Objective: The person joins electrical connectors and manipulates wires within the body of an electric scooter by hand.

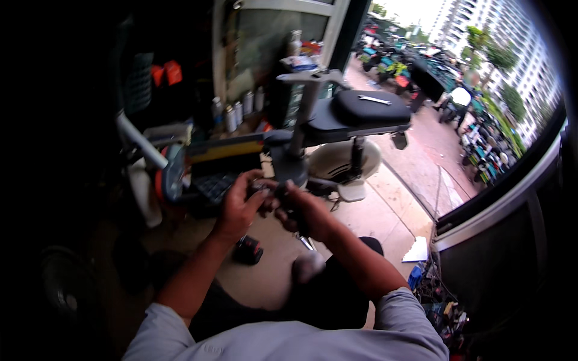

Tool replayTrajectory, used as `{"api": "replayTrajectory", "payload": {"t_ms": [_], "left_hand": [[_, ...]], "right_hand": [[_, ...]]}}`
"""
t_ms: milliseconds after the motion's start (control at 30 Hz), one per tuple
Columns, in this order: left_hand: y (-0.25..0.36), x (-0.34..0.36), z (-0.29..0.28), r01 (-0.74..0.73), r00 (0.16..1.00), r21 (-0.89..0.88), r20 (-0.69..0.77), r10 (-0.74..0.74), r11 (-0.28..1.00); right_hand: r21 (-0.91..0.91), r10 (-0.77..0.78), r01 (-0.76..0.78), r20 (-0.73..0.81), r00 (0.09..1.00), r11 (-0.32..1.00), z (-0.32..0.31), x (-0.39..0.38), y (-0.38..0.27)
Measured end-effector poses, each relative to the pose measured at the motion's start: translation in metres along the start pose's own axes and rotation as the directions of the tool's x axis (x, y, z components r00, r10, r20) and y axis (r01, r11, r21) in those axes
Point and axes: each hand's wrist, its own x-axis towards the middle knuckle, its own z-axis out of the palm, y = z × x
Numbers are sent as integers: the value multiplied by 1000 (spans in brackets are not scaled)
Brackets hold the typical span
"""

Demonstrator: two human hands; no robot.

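- The left hand (pixel 239 204) and the right hand (pixel 304 210) meet at the middle of the view, both curled around a small dark part (pixel 272 195) held between them; what the part is cannot be told, as it is blurred and mostly covered by fingers.
- The part sits in the air just below the dark round hub (pixel 288 166) of a tilted scooter frame, close to it (whether it touches the hub cannot be told).
- Above the hub a grey post rises to a black padded scooter seat (pixel 370 107), and a silver flat wrench (pixel 374 100) lies on top of the seat, near its far edge.
- To the left, a white tubular handle (pixel 141 142) slants down toward an orange-and-grey wheel (pixel 168 175), hemming in the left hand on that side.
- On the tan concrete floor (pixel 385 210), under the left wrist, lies a small black-and-red boxy object (pixel 248 249); the bare floor to the right of the forearms is the widest free stretch.
- A row of silver spray cans (pixel 238 111) stands on a cluttered shelf behind the frame.
- At the right, a dark curved sill (pixel 500 198) borders the floor, with a white flat scrap (pixel 416 250) lying just before it.
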Motion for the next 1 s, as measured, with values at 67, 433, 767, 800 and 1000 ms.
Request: {"api": "replayTrajectory", "payload": {"t_ms": [67,433,767,800,1000], "left_hand": [[-4,-2,-4,-10,1000,-13,11,10,1000],[1,0,-4,-35,999,-7,23,35,999],[2,-1,-5,29,1000,-46,2,-29,999],[1,-2,-6,39,999,-61,-5,-39,997],[-14,5,-8,113,991,-104,-56,-120,988]], "right_hand": [[40,42,-43,5,999,998,-1,1,2],[135,92,-97,45,995,986,-3,6,-2],[-49,-22,21,-23,999,999,-4,6,-1],[-113,-56,50,-56,997,992,-4,5,1],[-473,-268,138,-219,938,870,-1,3,7]]}}
